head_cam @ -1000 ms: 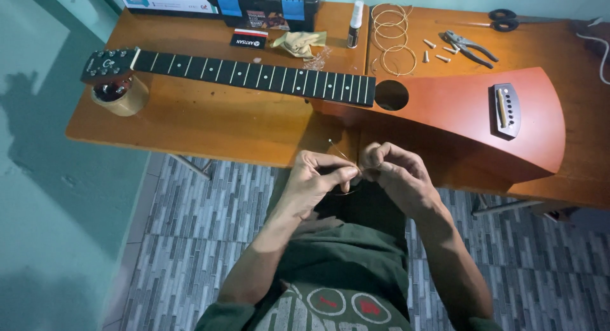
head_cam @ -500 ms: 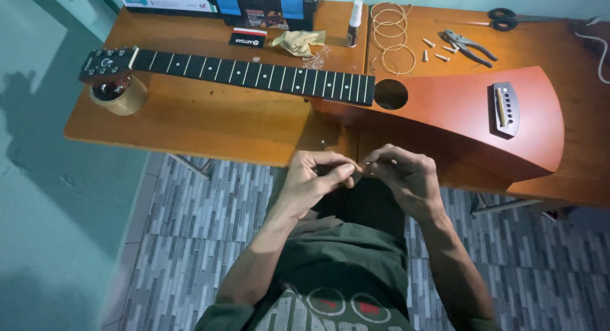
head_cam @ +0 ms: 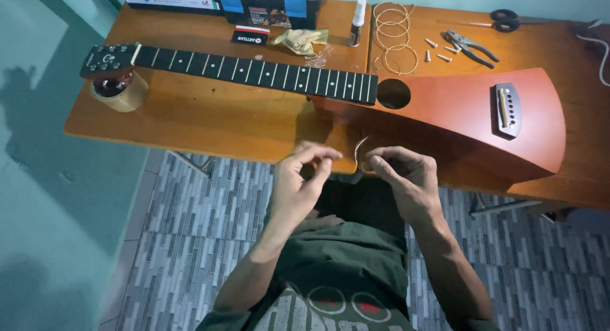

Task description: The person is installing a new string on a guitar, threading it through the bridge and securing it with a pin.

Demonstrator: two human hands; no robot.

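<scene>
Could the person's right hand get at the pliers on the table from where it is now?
Probably yes: the right hand sits below the guitar body, the pliers lie uncovered beyond it, but a coiled string occupies that hand.

Wooden table (head_cam: pixel 210 118) bears a guitar (head_cam: pixel 445 108), pliers (head_cam: pixel 467 46), and coiled strings (head_cam: pixel 393 35).

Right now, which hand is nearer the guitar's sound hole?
Right. The right hand sits just below the sound hole; the left hand is further off, below the neck joint.

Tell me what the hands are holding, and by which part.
A thin coiled guitar string: the right hand pinches the small coil at its fingertips. The left hand pinches near it; its grip point cannot be told.
</scene>
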